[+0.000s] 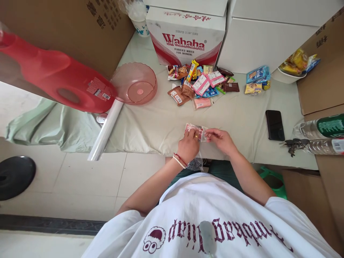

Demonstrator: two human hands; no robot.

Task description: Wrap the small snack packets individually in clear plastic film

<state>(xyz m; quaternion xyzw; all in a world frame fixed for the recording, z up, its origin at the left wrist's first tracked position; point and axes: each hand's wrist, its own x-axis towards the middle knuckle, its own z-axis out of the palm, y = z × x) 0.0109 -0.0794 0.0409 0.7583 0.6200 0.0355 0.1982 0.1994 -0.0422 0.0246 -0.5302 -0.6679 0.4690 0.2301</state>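
Note:
A small red-and-white snack packet (190, 127) with a clear plastic edge lies near the front of the cloth-covered table. My left hand (189, 144) is closed over it, fingers bent down onto its face and hiding its lower part. On the packet's right side, my right hand (220, 140) has its fingertips pinched together at the clear plastic edge. Beyond both hands is a pile of wrapped snacks, with a pink packet (202, 103) closest. Below my left wrist, clear plastic (196, 163) hangs at the table edge.
A pink clear bowl (146, 91), a large red bottle (61, 79) and a plastic film roll (106, 129) are at left. Behind stands a Wahaha box (185, 39). To the right are blue packets (258, 74), a white bowl (288, 76), a phone (275, 125), keys (294, 144) and bottles (306, 129).

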